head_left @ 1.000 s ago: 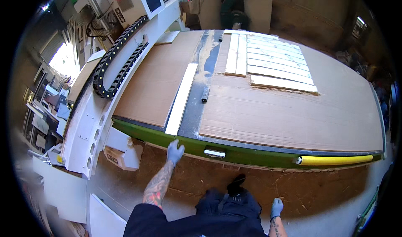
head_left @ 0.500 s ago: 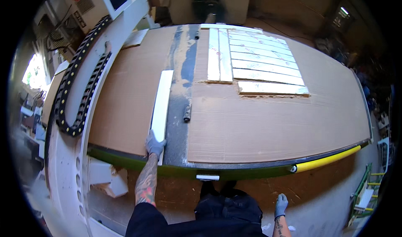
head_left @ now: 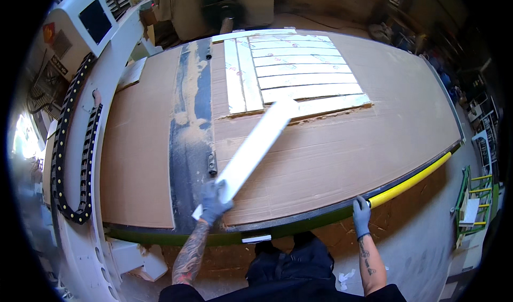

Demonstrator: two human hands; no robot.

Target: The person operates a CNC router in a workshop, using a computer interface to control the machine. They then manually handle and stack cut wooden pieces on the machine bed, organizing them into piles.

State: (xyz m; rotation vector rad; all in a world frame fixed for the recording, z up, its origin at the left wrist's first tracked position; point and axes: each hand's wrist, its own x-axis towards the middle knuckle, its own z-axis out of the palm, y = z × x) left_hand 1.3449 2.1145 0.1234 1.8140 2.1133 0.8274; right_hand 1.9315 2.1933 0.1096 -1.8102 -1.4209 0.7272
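My left hand (head_left: pixel 215 203), in a grey glove, is wrapped round the near end of a long white board (head_left: pixel 257 146). The board slants up to the right above the table, and its far end overlaps the edge of several pale strips (head_left: pixel 304 69) laid side by side. My right hand (head_left: pixel 362 215), also gloved in grey, is at the table's front edge beside the end of a yellow tube (head_left: pixel 411 180). Its fingers point upward, holding nothing that I can see.
Brown cardboard sheets (head_left: pixel 331 158) cover the table, split by a dusty dark strip (head_left: pixel 189 152) with small black blocks. A white machine gantry with a black cable chain (head_left: pixel 63 158) stands left. A green and yellow metal frame (head_left: pixel 473 195) is on the floor at right.
My left hand has lifted the white board off the dark strip and swung it rightward. My right hand has risen from below to the table's edge. The view has shifted.
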